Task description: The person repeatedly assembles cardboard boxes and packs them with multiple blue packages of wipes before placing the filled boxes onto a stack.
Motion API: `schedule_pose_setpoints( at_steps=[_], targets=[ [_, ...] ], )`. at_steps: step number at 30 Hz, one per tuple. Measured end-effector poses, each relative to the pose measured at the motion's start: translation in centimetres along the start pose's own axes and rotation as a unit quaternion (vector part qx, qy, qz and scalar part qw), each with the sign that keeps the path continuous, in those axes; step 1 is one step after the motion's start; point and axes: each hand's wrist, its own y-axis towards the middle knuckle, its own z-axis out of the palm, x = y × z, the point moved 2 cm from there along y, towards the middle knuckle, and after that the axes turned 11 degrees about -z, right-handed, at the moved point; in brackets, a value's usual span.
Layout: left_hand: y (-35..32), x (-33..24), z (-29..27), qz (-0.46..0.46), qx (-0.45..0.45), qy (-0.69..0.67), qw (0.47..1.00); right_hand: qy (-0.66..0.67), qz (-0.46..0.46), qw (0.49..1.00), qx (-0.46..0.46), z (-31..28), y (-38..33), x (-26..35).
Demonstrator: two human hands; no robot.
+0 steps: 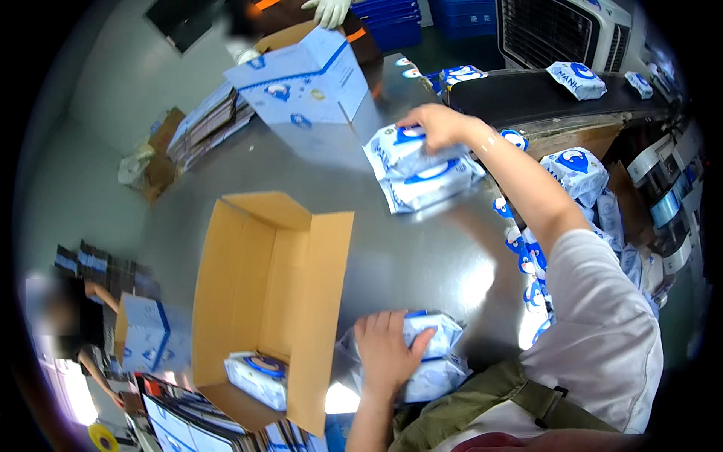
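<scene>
My right hand [439,126] reaches across the metal table and is closed on the top of a white-and-blue soft pack [393,151], which looks like wet wipes. Another such pack [437,185] lies just under and nearer to me, touching it. Close to my body, my left hand [388,352] is wrapped over the left end of two stacked wipes packs [433,358], thumb on the near upper face. Left of that hand an open cardboard box [252,282] lies with its opening toward me and its flaps spread. One wipes pack [258,379] sits inside at its near end.
A black conveyor belt [520,96] at the upper right carries wipes packs [577,80]. More packs [576,173] are heaped below it. Across the metal table [301,162], a gloved person handles a printed carton [305,83]. Flattened cartons [211,124] lie at the far left; another person stands at left.
</scene>
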Motion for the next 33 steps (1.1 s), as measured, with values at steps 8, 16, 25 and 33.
schedule_pose_setpoints(
  at_steps=[8, 16, 25, 33],
  targets=[
    [-2.8, -1.2, -0.1, 0.094, 0.072, -0.083, 0.99, -0.146, -0.03, 0.989, -0.008, 5.1, -16.8, 19.7],
    [-11.8, 0.4, -5.3, -0.063, -0.125, -0.057, 0.989, 0.169, 0.105, 0.962, 0.186, 3.6, -9.5, 9.4],
    [-21.2, 0.5, 4.3, -0.502, -0.007, -0.687, 0.526, 0.54, 0.129, 0.814, 0.17, 10.5, -10.7, 12.4],
    [-18.3, -1.7, 1.8, -0.407, -0.09, -0.707, 0.571, 0.691, 0.134, 0.709, -0.043, 10.0, -18.6, 13.9]
  ],
)
